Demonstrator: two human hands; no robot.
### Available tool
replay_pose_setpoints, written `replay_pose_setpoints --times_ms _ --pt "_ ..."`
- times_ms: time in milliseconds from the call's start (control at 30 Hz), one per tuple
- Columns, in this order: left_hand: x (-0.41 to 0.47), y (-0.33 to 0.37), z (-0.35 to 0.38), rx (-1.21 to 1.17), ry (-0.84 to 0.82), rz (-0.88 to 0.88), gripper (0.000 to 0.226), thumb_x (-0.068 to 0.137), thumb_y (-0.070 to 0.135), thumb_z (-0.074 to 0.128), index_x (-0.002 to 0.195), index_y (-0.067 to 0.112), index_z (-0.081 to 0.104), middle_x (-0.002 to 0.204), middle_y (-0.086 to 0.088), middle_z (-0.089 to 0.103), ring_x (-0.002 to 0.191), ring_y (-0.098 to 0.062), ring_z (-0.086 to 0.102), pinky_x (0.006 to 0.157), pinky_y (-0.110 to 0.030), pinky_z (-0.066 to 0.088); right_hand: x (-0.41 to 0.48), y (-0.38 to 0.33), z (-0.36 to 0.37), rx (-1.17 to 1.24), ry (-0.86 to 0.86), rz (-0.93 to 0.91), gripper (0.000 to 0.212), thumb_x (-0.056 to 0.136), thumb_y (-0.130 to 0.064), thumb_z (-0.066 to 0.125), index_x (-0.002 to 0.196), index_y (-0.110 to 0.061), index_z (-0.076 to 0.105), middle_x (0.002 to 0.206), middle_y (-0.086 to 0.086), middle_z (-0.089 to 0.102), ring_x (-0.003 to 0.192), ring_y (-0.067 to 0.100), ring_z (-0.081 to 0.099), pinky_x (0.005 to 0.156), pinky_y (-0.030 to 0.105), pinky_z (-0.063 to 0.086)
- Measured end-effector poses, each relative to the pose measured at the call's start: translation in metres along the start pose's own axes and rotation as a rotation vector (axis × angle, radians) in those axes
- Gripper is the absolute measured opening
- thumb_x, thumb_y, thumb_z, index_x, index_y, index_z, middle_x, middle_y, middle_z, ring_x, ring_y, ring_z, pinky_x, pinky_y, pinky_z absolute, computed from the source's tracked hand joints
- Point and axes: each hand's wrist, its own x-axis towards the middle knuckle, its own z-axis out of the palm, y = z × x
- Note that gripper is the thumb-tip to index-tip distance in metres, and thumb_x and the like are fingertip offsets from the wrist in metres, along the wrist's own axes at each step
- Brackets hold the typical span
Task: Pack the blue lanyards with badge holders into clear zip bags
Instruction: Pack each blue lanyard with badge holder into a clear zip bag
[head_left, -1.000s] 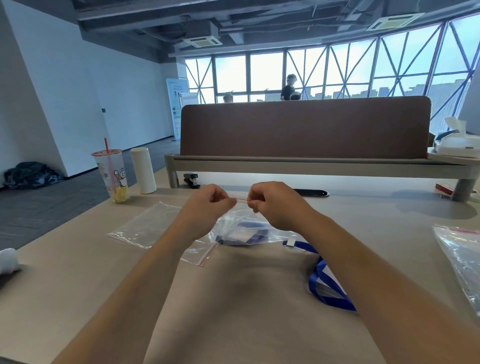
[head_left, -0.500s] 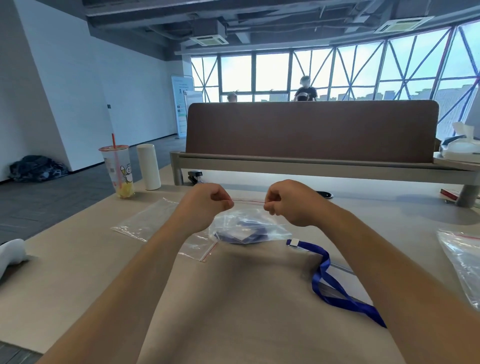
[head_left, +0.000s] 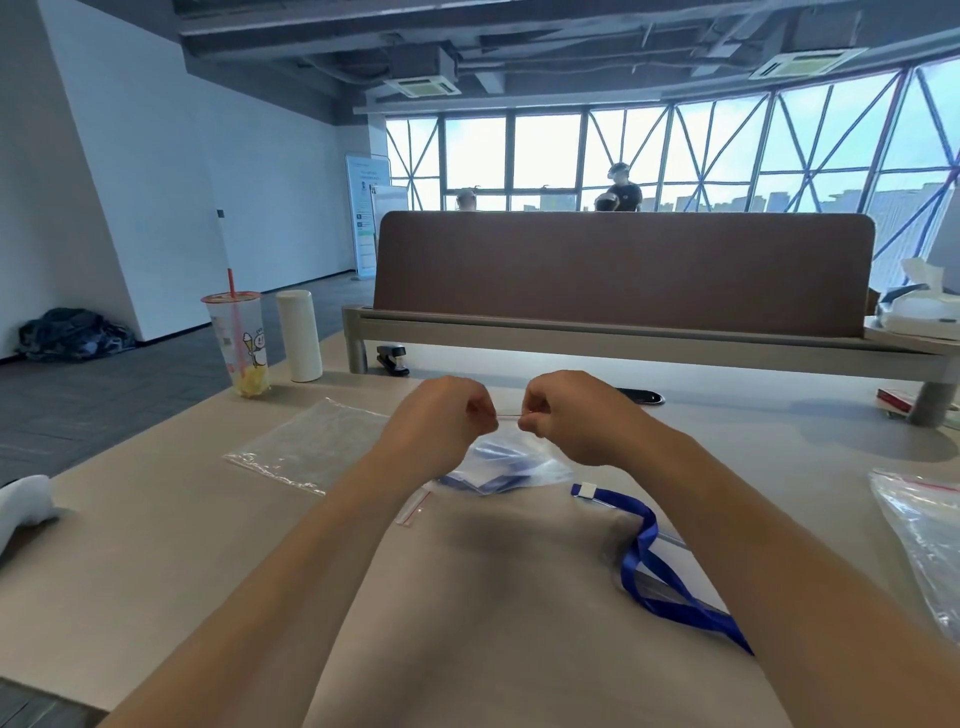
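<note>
Writing: the standing banner, left of centre in the upper half, carries print too small to read. The drink cup at centre left bears a cartoon figure and a small code-like patch, with no legible wording. No brand can be read elsewhere.

Your left hand and right hand sit close together at centre frame. The fingers of both are curled in, and each hand pinches the red seal strip along the top of the clear zip bag. A short run of strip shows between the hands. The bag hangs just below them with a folded blue lanyard inside; its badge holder cannot be made out.

A second blue lanyard lies loose on the table at lower right, running under your right forearm. An empty zip bag lies flat left of your left wrist. Another clear bag lies at the right edge.
</note>
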Motion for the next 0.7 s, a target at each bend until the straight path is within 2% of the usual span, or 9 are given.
replay_pose_setpoints --times_ms 133,300,433,600,700 --pt "-0.003 -0.004 -0.006 -0.053 -0.027 -0.015 0.013 0.092 0.02 0.063 0.096 0.018 0.075 0.096 0.001 0.073 0.086 -0.016 0.065 0.081 -0.026 0.052 -0.004 0.006 -0.005 0.031 -0.015 0.008 0.015 0.098 -0.024 0.057 0.106 -0.015 0.066 0.097 -0.001 0.062 0.079 0.012 0.055 0.06 0.014 0.036" --pt "-0.002 0.004 -0.006 0.006 0.007 0.01 0.019 0.093 0.028 0.065 0.109 0.022 0.072 0.106 0.005 0.07 0.091 -0.013 0.062 0.083 -0.022 0.048 -0.004 0.002 -0.002 -0.055 0.006 -0.003 0.015 0.098 -0.022 0.056 0.109 -0.015 0.064 0.105 0.004 0.065 0.085 0.016 0.058 0.074 0.022 0.042" --pt "-0.003 0.011 -0.001 -0.003 -0.014 0.046 0.015 0.093 0.022 0.06 0.095 0.022 0.075 0.097 0.003 0.073 0.09 -0.017 0.065 0.082 -0.029 0.052 -0.005 -0.001 0.0 -0.046 0.025 -0.023 0.014 0.098 -0.025 0.057 0.106 -0.017 0.064 0.103 0.003 0.066 0.084 0.016 0.058 0.072 0.023 0.042" --pt "-0.008 0.005 -0.006 -0.041 0.032 0.017 0.012 0.095 0.019 0.059 0.093 0.019 0.071 0.093 0.002 0.071 0.085 -0.017 0.063 0.081 -0.03 0.053 -0.014 0.006 -0.005 0.097 0.12 0.029 0.008 0.096 -0.026 0.06 0.099 -0.019 0.064 0.097 0.0 0.064 0.081 0.013 0.056 0.072 0.022 0.041" --pt "-0.011 0.004 -0.011 -0.056 0.027 0.007 0.011 0.095 0.017 0.059 0.096 0.018 0.07 0.094 0.002 0.07 0.086 -0.017 0.063 0.083 -0.032 0.054 -0.019 0.007 -0.005 0.164 0.153 0.063 0.011 0.096 -0.022 0.06 0.104 -0.016 0.067 0.097 0.0 0.064 0.084 0.014 0.058 0.075 0.022 0.044"
